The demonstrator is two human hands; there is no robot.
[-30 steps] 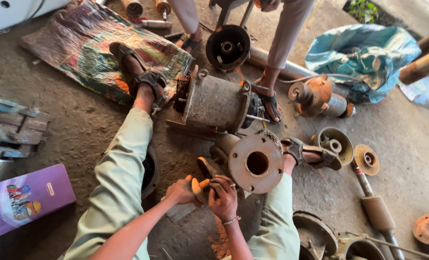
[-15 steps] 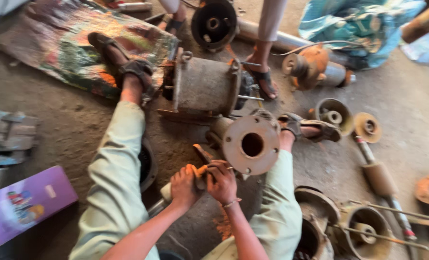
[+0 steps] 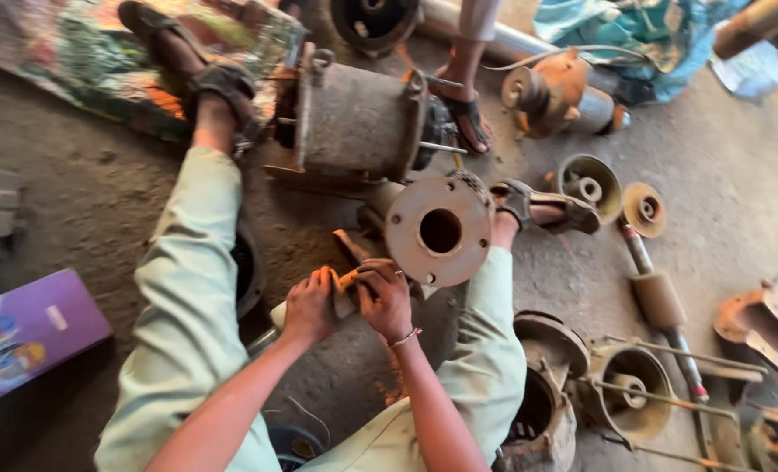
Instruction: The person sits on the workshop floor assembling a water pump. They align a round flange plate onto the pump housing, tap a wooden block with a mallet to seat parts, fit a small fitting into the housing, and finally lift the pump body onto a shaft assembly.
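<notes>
Rusty round flange (image 3: 440, 230) lay just right of my hands; my left hand (image 3: 309, 306) and right hand (image 3: 384, 297) together pinched a small orange piece (image 3: 347, 279). Far behind stood a grey motor housing (image 3: 358, 122).

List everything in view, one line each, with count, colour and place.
Motor body: one, grey-brown, top centre on the floor.
Round flange: one, rusty brown, centre, above the hands.
Purple box: one, left edge.
Patterned cloth: one, multicoloured, top left.
Shaft: one, rusty, right of centre.
Pump housings: two, rusty, bottom right.
Blue sheet: one, top right.
Another person's foot: one, sandalled, top centre.
Small orange-tipped piece: one, between both hands.
Legs: two, pale green trousers, sandalled.
Left hand: gripping the piece.
Right hand: gripping the piece.
</notes>
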